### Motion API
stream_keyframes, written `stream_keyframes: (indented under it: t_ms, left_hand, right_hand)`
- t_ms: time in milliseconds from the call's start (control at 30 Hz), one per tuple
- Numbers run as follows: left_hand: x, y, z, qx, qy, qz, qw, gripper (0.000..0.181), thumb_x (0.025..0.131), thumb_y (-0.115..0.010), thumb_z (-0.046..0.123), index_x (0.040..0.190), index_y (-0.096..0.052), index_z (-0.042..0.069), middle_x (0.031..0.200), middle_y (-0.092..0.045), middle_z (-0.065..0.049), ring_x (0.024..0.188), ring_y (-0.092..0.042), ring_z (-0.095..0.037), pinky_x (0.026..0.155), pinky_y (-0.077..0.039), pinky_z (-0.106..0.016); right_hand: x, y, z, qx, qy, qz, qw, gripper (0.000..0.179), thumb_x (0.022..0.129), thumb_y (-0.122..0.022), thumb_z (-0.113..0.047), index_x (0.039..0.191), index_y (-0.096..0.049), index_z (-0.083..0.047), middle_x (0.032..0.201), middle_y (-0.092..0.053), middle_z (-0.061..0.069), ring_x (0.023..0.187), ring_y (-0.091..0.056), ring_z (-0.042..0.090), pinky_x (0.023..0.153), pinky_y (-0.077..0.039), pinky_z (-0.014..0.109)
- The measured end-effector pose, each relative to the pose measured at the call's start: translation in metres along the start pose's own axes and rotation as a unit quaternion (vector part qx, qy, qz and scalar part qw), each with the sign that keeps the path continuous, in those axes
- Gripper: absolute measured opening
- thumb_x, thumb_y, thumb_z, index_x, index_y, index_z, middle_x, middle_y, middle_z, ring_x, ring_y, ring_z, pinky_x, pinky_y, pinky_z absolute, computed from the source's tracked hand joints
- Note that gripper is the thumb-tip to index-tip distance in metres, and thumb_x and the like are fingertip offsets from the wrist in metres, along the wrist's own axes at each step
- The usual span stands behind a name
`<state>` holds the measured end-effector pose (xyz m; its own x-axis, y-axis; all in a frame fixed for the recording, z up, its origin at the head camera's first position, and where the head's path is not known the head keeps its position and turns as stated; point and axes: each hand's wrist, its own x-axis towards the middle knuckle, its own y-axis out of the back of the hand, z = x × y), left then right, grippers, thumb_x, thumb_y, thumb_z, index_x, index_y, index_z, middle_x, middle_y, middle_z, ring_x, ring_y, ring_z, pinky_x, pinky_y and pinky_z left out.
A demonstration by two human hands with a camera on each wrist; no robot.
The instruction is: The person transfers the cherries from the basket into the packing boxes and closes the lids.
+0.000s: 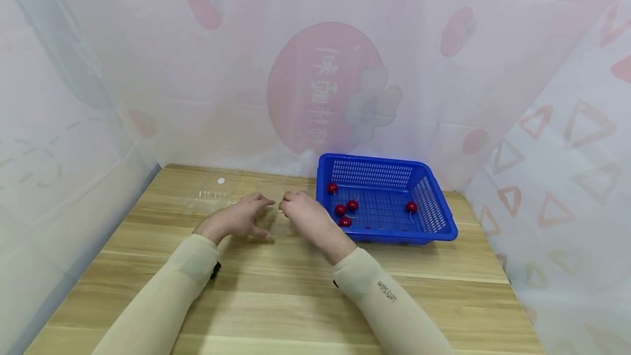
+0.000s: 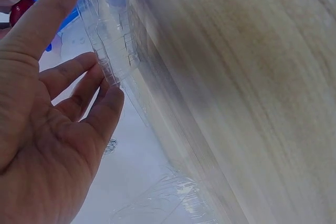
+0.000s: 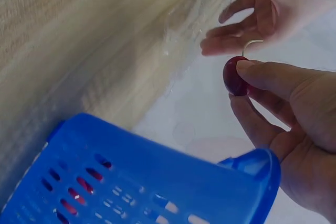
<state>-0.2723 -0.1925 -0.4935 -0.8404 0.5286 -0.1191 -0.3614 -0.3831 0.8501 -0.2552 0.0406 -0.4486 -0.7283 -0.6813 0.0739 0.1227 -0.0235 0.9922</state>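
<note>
My right hand (image 1: pixel 308 218) pinches a red cherry (image 3: pixel 235 77) between thumb and fingers; its thin pale stem points up in the right wrist view. Low over the table, my left hand (image 1: pixel 241 217) is at the left of a clear plastic box (image 2: pixel 113 30). The left fingertips (image 2: pixel 113 95) touch the side of that box, with the thumb held apart from them. Whatever lies in the box cannot be made out. To the right stands a blue perforated basket (image 1: pixel 386 237) with several more cherries (image 1: pixel 352 205) on its floor.
Another clear plastic container (image 1: pixel 212 195), with a white round sticker (image 1: pixel 221 181), lies at the table's back left. A printed curtain (image 1: pixel 236 86) rises behind the wooden table (image 1: pixel 256 305) and hangs at both sides.
</note>
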Motion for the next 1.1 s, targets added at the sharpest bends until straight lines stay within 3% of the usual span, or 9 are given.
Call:
stream_keyframes:
  t_ms: [267,500,733,933,967,1100]
  left_hand:
    - [0.002,-0.002,-0.003,0.001,0.003,-0.001,1.0,0.099,0.093,-0.103,0.031,0.17,-0.053,-0.006,0.161,-0.061,-0.029,0.142,-0.064,-0.042,0.126,-0.058,-0.065]
    - [0.002,-0.003,-0.004,0.005,0.002,-0.002,1.0,0.099,0.093,-0.103,0.031,0.17,-0.053,-0.006,0.162,-0.06,-0.029,0.143,-0.063,-0.044,0.126,-0.058,-0.066]
    - [0.0,-0.003,-0.003,0.013,0.0,0.002,0.9999,0.099,0.094,-0.102,0.034,0.17,-0.053,-0.005,0.162,-0.06,-0.029,0.148,-0.062,-0.047,0.13,-0.056,-0.066]
    - [0.0,-0.003,-0.009,-0.001,-0.011,0.002,0.9999,0.099,0.093,-0.102,0.036,0.169,-0.055,-0.005,0.162,-0.06,-0.029,0.15,-0.06,-0.051,0.132,-0.053,-0.068]
    - [0.002,-0.007,-0.018,-0.002,-0.024,0.008,0.9997,0.099,0.094,-0.102,0.04,0.17,-0.055,-0.003,0.162,-0.06,-0.028,0.149,-0.061,-0.048,0.132,-0.055,-0.065]
    - [0.001,-0.008,-0.018,-0.003,-0.027,0.007,0.9996,0.1,0.094,-0.101,0.043,0.17,-0.055,-0.002,0.162,-0.06,-0.028,0.15,-0.061,-0.049,0.131,-0.055,-0.066]
  right_hand:
    - [0.001,-0.01,-0.009,-0.019,-0.003,-0.03,0.9993,0.025,0.113,-0.075,-0.005,0.132,-0.086,-0.016,0.133,-0.083,0.004,0.117,-0.082,0.024,0.102,-0.072,0.035]
    - [0.0,-0.017,-0.012,-0.016,-0.001,-0.034,0.9993,0.021,0.113,-0.076,-0.006,0.127,-0.087,-0.016,0.125,-0.084,0.003,0.112,-0.084,0.023,0.092,-0.074,0.036]
    - [0.0,-0.009,0.01,0.002,-0.034,-0.006,0.9994,0.023,0.115,-0.076,-0.015,0.136,-0.086,-0.016,0.141,-0.083,0.002,0.133,-0.079,0.023,0.109,-0.072,0.039]
    - [-0.005,-0.012,0.032,0.01,-0.056,0.008,0.9983,0.026,0.113,-0.077,-0.024,0.134,-0.086,-0.012,0.15,-0.08,0.007,0.149,-0.069,0.027,0.134,-0.055,0.039]
    - [-0.006,-0.013,0.035,0.019,-0.063,0.008,0.9978,0.026,0.113,-0.076,-0.024,0.133,-0.086,-0.011,0.151,-0.079,0.008,0.151,-0.068,0.028,0.135,-0.054,0.04]
    - [-0.013,-0.017,0.043,0.058,-0.094,0.002,0.9939,0.032,0.114,-0.071,-0.023,0.136,-0.085,-0.005,0.157,-0.075,0.013,0.157,-0.064,0.032,0.137,-0.053,0.045]
